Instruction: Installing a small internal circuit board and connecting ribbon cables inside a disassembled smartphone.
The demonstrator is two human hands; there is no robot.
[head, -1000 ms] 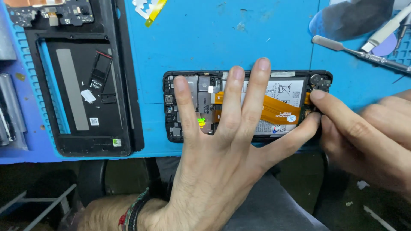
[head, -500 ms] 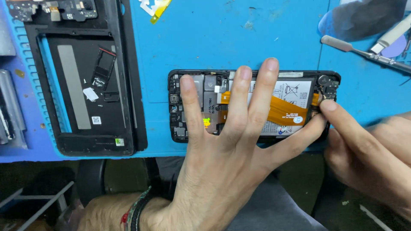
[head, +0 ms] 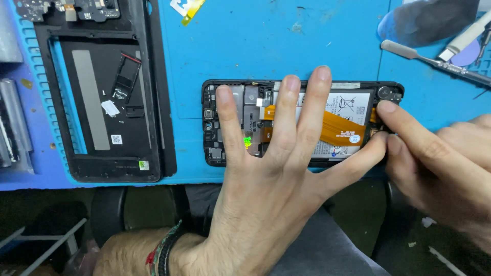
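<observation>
An opened black phone (head: 255, 92) lies on the blue mat (head: 286, 41), its circuit board, white battery (head: 353, 105) and orange flex cable (head: 340, 130) exposed. My left hand (head: 266, 168) lies flat on it with the fingers spread, pressing it down, the thumb reaching to its right end. My right hand (head: 434, 158) comes in from the right; its index finger and thumb pinch at the phone's right end beside the orange cable. Whether they hold a part there I cannot tell.
A second black phone frame (head: 102, 102) lies at the left on the mat. A metal spudger (head: 434, 61) and a white-handled tool (head: 465, 38) lie at the upper right by a dark cloth-like thing (head: 429, 20). The table's front edge runs just below the phone.
The view has shifted slightly, so the phone sits a bit further right. My right fingertips have stayed at the phone's right end, working there. My left hand keeps pressing.
</observation>
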